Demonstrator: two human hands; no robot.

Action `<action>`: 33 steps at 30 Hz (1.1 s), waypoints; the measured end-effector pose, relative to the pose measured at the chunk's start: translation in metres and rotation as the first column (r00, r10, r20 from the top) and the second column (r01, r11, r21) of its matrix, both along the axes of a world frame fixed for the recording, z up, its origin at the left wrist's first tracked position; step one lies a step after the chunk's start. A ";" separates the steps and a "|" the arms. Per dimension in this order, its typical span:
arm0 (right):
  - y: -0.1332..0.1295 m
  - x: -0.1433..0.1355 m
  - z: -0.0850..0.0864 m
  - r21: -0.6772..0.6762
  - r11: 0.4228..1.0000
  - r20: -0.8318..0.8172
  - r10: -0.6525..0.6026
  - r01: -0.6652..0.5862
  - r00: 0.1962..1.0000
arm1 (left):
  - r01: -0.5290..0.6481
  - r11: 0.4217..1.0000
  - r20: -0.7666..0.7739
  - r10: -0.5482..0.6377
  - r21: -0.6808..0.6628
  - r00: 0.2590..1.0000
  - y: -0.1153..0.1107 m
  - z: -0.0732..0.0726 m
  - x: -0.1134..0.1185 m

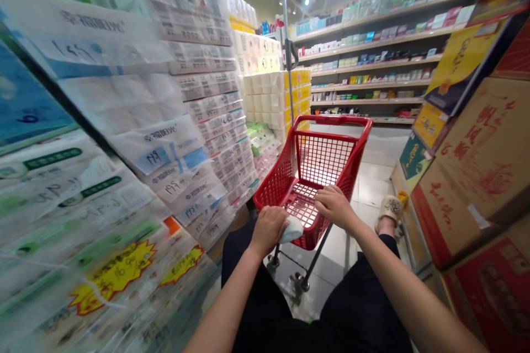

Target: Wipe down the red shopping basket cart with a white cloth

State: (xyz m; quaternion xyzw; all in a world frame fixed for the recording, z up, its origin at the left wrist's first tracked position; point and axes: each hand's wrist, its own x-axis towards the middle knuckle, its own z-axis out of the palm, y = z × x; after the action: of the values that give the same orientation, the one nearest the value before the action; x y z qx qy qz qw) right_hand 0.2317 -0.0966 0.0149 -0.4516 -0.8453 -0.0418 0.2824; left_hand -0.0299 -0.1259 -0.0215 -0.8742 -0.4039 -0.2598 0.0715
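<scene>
A red plastic shopping cart (325, 157) with a grid basket stands in front of me, and no goods show in its basket. My left hand (269, 229) is closed on a white cloth (292, 229) at the basket's near left edge. On the near rim, to the right, my right hand (334, 207) rests with its fingers curled over the edge. Whatever part of the rim lies under the fingers is hidden.
Stacked tissue packs (211, 94) line the left side, with yellow price tags (114, 276). Cardboard boxes (476, 160) are piled on the right. Behind the cart are a metal pole (289, 88) and stocked shelves (372, 84). A shoe (391, 208) is at the right boxes.
</scene>
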 end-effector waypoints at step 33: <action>-0.014 -0.012 -0.026 0.125 0.978 -0.023 -0.167 0.169 0.986 | -0.130 0.990 0.032 0.129 0.054 0.991 0.000 -0.001 0.053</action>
State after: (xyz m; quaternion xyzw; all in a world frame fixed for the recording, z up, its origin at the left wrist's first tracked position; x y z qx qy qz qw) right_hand 0.2194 -0.1109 -0.0109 -0.5028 -0.7981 -0.1163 0.3111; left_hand 0.0231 -0.1259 -0.0230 -0.8400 -0.4534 -0.2783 0.1066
